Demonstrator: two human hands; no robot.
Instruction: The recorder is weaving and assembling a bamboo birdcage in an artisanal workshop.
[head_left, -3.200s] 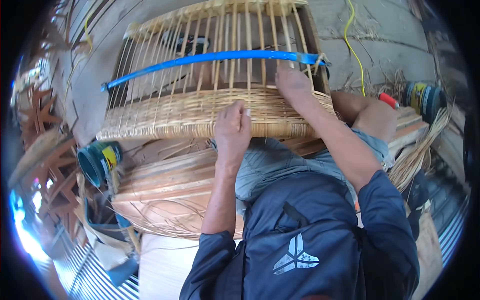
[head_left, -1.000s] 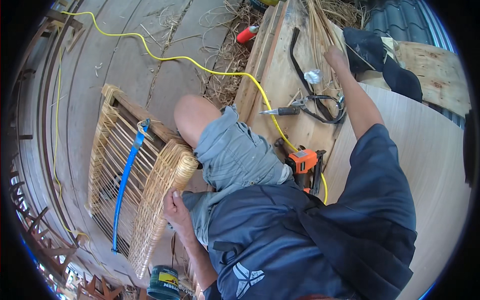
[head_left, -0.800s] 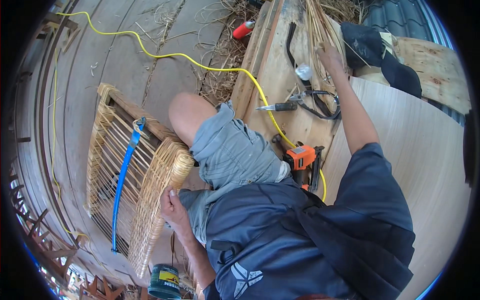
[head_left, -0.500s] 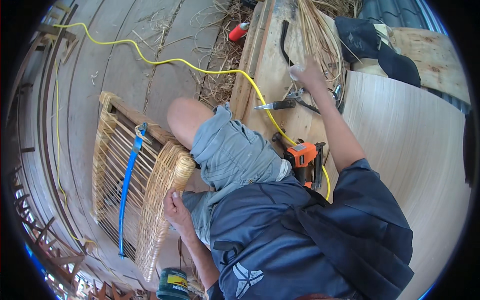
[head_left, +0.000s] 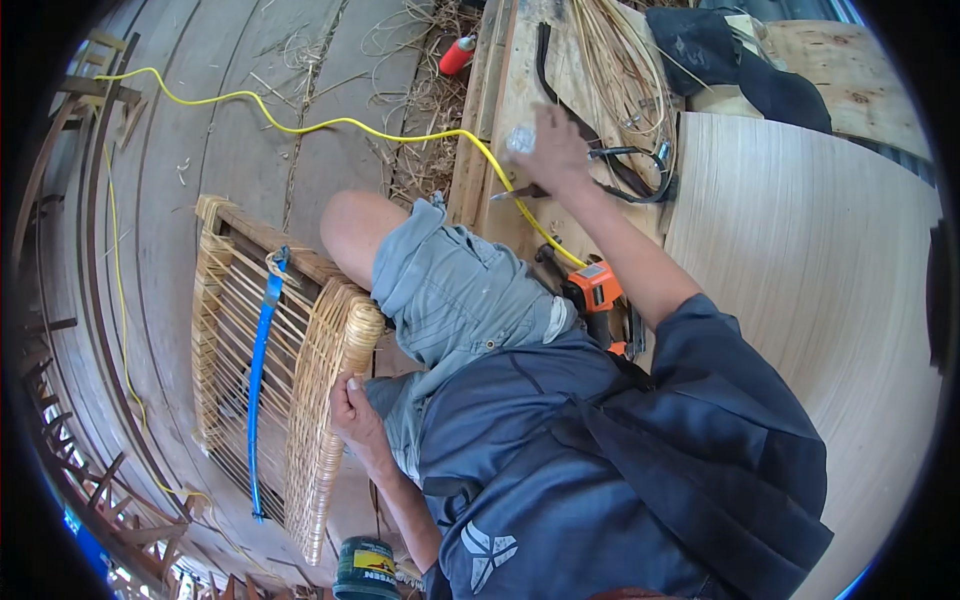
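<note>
The left hand (head_left: 352, 415) grips the woven edge of the rattan panel (head_left: 300, 385) at near left — fingers curled around it. The right hand (head_left: 555, 150), far, closes on a small clear object (head_left: 520, 140) above the wooden bench (head_left: 500, 140). A green can (head_left: 365, 568) with a yellow label band stands near.

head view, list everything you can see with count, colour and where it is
woven cane frame: 1, tan, on the plank floor at left, beside the bent knee
strap: 1, blue, across the frame's ribs
cord: 1, yellow, running over the floor to the board
drill: 1, orange and black, on the board by the right arm
cane strands: a bundle, pale, top of the board
red-capped item: 1, red, among the scraps at top
dark cloth: 1, black, top right
can: 1, green, bottom edge
curved panel: 1, pale wood, right
left hand: on the frame's woven edge
right hand: over the board, holding a small pale object, too blurred to identify
</note>
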